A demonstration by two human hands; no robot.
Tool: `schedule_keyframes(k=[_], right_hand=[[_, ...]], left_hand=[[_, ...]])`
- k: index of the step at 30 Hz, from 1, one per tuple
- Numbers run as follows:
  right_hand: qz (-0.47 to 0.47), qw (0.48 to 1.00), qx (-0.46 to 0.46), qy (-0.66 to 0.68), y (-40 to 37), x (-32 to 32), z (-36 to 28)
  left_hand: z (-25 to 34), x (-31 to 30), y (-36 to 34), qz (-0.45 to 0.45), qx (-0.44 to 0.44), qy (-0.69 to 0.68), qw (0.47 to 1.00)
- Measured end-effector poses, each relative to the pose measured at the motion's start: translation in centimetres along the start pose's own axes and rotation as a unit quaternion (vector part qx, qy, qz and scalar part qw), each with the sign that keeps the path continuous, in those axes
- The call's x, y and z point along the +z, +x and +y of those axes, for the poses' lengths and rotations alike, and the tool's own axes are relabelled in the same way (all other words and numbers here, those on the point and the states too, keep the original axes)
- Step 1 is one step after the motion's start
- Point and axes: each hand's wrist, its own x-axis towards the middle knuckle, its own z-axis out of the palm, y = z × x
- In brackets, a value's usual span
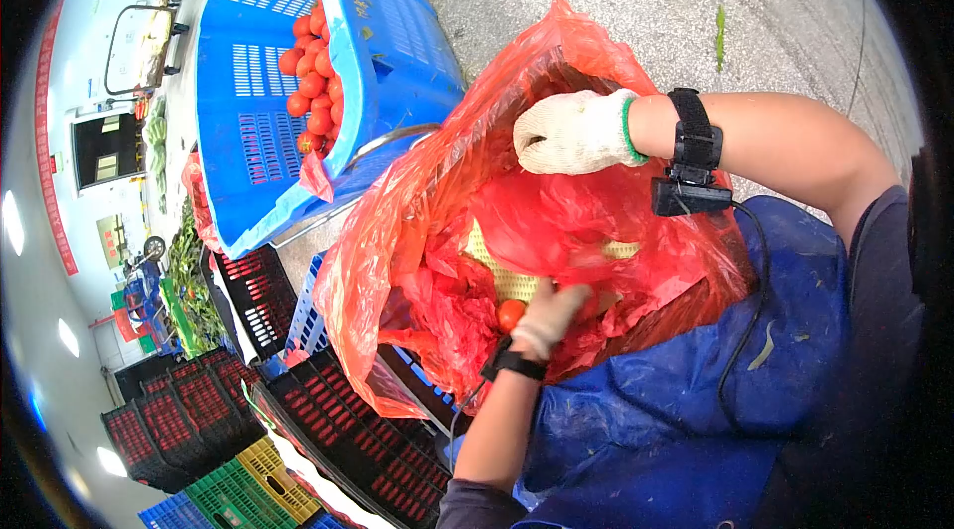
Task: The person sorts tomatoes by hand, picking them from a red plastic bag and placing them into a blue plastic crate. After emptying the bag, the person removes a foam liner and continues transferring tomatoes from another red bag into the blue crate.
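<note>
A red plastic bag lines a crate in front of me, its mouth spread wide. Inside lie crumpled red plastic, pale yellow netting and one tomato. Down in the bag is my gloved left hand, right beside the tomato; its fingers are smeared by motion. My right hand, in a white knit glove, is closed in a fist over the bag's far side, near its upturned edge; what it holds, if anything, is hidden. Black straps circle both wrists, with a small device on the right one.
A blue crate with a pile of tomatoes stands beyond the bag. Black crates and a green crate are at the lower left. Leafy greens lie farther off. A blue apron covers my lap.
</note>
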Motion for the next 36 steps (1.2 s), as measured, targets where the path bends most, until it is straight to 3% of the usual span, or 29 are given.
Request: schedule_keyframes(k=[1,3,5,6,9,10,12,14,15,17,18,19,21,22,23,25,27,29,30,31,33,35,36], right_hand=[[0.000,1.000,0.000,0.000,-0.2,0.0,0.0],[0.091,0.991,-0.090,-0.034,-0.5,0.0,-0.5],[0.145,0.972,-0.183,-0.011,-0.2,1.1,-0.4],[0.150,0.955,-0.256,-0.021,-0.3,1.6,-0.4],[-0.060,0.960,-0.260,-0.088,-1.7,3.7,-2.9],[-0.104,0.953,-0.257,-0.122,-1.9,4.9,-3.0],[-0.180,0.935,-0.127,-0.277,-3.0,5.7,-4.2],[-0.200,0.875,-0.123,-0.423,-1.0,9.0,-0.1],[-0.174,0.880,-0.096,-0.432,-1.2,8.7,-0.1],[-0.161,0.885,-0.041,-0.434,-0.2,10.1,1.7],[-0.158,0.884,-0.043,-0.439,0.0,10.6,2.1],[-0.174,0.873,-0.020,-0.455,-0.2,10.6,1.6],[-0.186,0.860,0.004,-0.475,-0.1,9.8,0.8],[-0.227,0.844,-0.010,-0.485,-0.3,9.2,0.0],[-0.270,0.827,-0.025,-0.493,-0.5,8.7,-0.6],[-0.278,0.831,-0.035,-0.480,-0.8,7.7,-1.2],[-0.259,0.899,-0.037,-0.352,-1.7,6.4,-2.5],[-0.258,0.932,-0.042,-0.253,-2.2,4.7,-3.7],[-0.294,0.940,0.007,-0.172,-2.5,3.6,-4.1],[-0.325,0.940,0.057,-0.088,-3.1,2.2,-5.4],[-0.328,0.941,-0.013,0.078,-3.0,1.9,-4.7],[-0.340,0.895,0.023,0.286,-3.0,1.5,-4.9],[-0.313,0.899,0.032,0.306,-3.4,0.8,-5.2]], left_hand=[[0.5,-1.1,-0.8,-0.022,-0.023,-0.194,0.980],[1.6,-3.7,-2.8,-0.037,-0.065,-0.415,0.907],[2.1,-5.7,-4.4,-0.086,-0.065,-0.482,0.869],[1.2,-6.8,-4.5,-0.245,-0.030,-0.607,0.755],[4.2,-6.5,-6.6,-0.225,0.005,-0.663,0.714],[4.9,-6.2,-7.1,-0.259,0.017,-0.700,0.666],[5.5,-6.4,-7.9,-0.248,0.039,-0.692,0.677],[5.9,-6.9,-8.8,-0.186,0.049,-0.683,0.704],[6.6,-6.9,-9.3,-0.185,0.057,-0.683,0.705],[8.4,-6.7,-10.0,-0.028,0.103,-0.478,0.872],[7.3,-7.5,-9.3,-0.201,0.153,-0.586,0.770],[7.7,-7.3,-9.5,-0.203,0.159,-0.586,0.769],[9.1,-6.6,-10.2,0.006,0.130,-0.497,0.858],[9.4,-6.5,-10.4,-0.039,0.117,-0.576,0.808],[9.4,-6.6,-10.5,-0.038,0.121,-0.576,0.808],[9.3,-6.8,-10.5,-0.129,0.098,-0.649,0.743],[9.2,-7.0,-10.5,-0.124,0.118,-0.659,0.732],[8.7,-7.2,-10.3,-0.120,0.137,-0.671,0.718],[8.3,-7.3,-10.1,-0.101,0.135,-0.671,0.722],[8.1,-7.4,-10.0,-0.084,0.133,-0.669,0.726],[8.5,-7.2,-10.1,-0.074,0.140,-0.674,0.722],[8.8,-7.3,-10.1,-0.069,0.147,-0.675,0.720],[8.7,-7.6,-10.1,-0.086,0.135,-0.683,0.713]])
